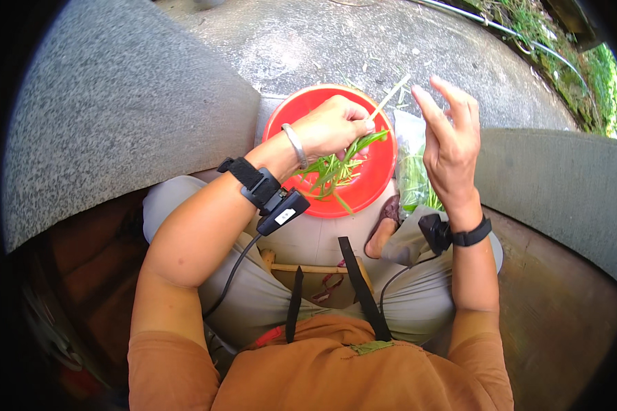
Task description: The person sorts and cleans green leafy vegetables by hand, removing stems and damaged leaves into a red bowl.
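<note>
Above a red plastic basin [319,208], my left hand [337,126] grips a leafy green vegetable stalk [391,97]. Its pale cut end points up and away to the right, while long narrow leaves hang below the fingers. Short cut green stem pieces [347,172] and some leaves lie in the basin. My right hand [450,120] is raised to the right of the basin, fingers apart, with nothing seen in it. Below and beside that hand stands a clear plastic bag [411,164] with green leafy vegetables inside, partly hidden by my forearm.
Stone slabs flank me at left [133,97] and right [555,190]. Green scraps [403,95] lie on the concrete ground [329,46] beyond the basin. My shod foot [388,221] is near the bag. Cables run from both wrist-worn devices. A pipe [493,25] crosses the upper right.
</note>
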`<state>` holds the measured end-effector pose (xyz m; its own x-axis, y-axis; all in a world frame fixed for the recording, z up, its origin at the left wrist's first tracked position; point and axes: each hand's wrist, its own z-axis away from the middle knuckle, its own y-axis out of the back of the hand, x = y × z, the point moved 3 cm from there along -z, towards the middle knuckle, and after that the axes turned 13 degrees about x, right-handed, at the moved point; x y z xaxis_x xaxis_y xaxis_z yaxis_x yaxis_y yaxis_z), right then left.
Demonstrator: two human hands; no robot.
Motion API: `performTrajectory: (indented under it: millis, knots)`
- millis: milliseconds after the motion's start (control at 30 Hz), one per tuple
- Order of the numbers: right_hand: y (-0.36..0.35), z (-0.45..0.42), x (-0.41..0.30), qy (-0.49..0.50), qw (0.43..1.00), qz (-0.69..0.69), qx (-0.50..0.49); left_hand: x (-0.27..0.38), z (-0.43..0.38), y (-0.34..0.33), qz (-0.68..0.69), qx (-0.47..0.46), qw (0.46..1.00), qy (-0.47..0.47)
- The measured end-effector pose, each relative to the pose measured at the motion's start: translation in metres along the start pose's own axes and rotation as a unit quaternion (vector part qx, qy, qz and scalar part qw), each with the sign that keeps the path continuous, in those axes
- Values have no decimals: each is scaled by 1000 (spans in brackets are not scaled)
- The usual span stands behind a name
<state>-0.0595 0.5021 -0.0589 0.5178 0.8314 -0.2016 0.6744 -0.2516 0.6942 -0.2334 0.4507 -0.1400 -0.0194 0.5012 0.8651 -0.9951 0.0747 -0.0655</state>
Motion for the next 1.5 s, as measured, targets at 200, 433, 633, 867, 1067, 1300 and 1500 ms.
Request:
performTrajectory:
  millis: [200,433,633,867,1067,1300,1500]
  knots:
    - [-16,17,14,55,992,60,-92,-2,2,-6,6,-48,999,-24]
    - [-18,25,35,-5,991,86,-100,-3,0,8,-91,54,994,15]
    - [-21,38,61,-346,935,-77,-3,4,6,2,-79,34,994,69]
    - [4,24,84,-185,976,107,33,0,4,6,-55,32,995,81]
    - [-17,23,28,40,990,-8,-135,1,3,7,-46,26,995,81]
    - [-32,33,16,24,994,-37,-103,4,4,7,-16,-6,997,71]
    - [-30,37,23,-315,939,-134,10,8,8,3,-43,-37,996,72]
